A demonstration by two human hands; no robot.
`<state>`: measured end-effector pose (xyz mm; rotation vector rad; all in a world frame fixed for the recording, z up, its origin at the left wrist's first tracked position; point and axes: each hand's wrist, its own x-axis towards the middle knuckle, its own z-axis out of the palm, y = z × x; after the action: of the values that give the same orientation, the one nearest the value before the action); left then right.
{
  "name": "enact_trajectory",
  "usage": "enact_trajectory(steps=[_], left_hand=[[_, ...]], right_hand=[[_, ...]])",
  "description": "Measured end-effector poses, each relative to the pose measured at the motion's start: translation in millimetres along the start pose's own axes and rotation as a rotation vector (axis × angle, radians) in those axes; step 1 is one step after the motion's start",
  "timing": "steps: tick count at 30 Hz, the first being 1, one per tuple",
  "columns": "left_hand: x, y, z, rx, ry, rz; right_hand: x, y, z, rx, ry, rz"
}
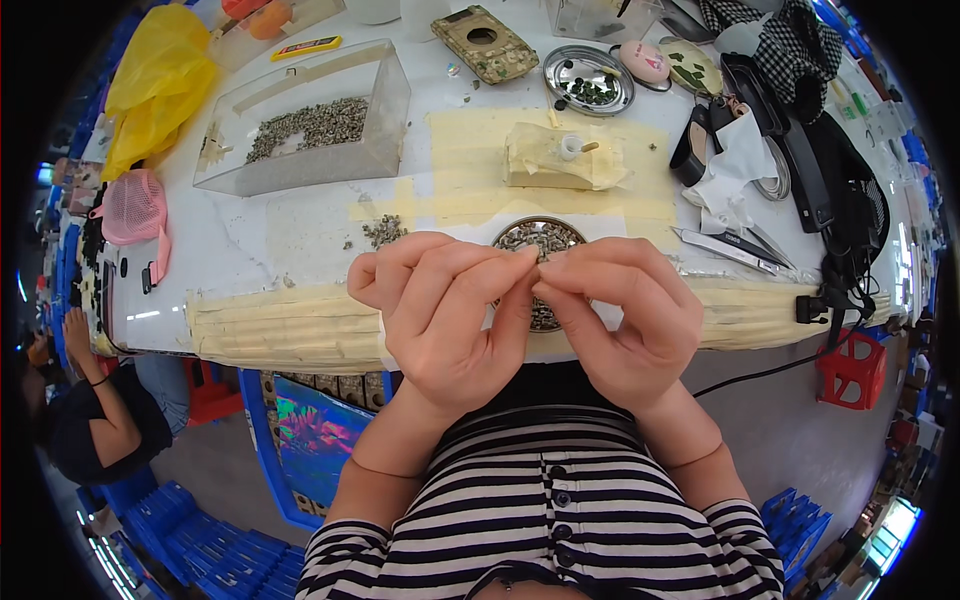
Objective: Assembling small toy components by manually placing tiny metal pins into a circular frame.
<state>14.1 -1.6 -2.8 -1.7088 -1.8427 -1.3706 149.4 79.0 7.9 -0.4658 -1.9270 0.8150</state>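
Both hands meet over a round metal dish (pixel 541 222) full of small grey-brown parts (pixel 520 238), near the table's front edge. My left hand (pixel 445 315) pinches with thumb and forefinger. My right hand (pixel 630 315) makes a like pinch, its fingertips almost touching the left ones. Whatever lies between the fingertips is too small or too hidden to make out. The hands cover much of the dish. A small heap of similar parts (pixel 383 232) lies on the table beyond my left hand.
A clear plastic box (pixel 375 150) holds many small parts. Behind the dish stands a tape-wrapped block (pixel 545 165) with a small white cup (pixel 571 147). Tweezers (pixel 725 252) lie at right. Farther back are a camouflage model hull (pixel 485 45) and a tray of dark green pieces (pixel 622 100).
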Motion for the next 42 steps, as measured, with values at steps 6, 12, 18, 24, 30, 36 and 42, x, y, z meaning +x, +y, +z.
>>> enact_trajectory(steps=[6,12,18,24,30,36,42], left_hand=[[-2,-8,7,-0.051,0.079,0.023],[-3,-8,5,-0.061,0.103,0.056],[-3,-8,4,-0.051,0.099,0.089],[-2,-7,4,-0.035,0.075,0.07],[-2,-7,6,-0.023,0.056,0.046],[-1,-2,2,-0.014,0.024,0.001],[-3,-8,6,-0.048,0.1,0.057]], right_hand=[[-4,3,4,-0.073,0.044,-0.073],[-3,2,-3,0.323,-0.092,0.352],[-3,1,-6,0.739,-0.097,0.647],[-2,0,-4,0.538,-0.039,0.494],[-2,2,2,-0.115,0.047,-0.127],[-5,6,5,-0.207,0.055,-0.19],[-3,5,-1,0.144,-0.045,0.157]])
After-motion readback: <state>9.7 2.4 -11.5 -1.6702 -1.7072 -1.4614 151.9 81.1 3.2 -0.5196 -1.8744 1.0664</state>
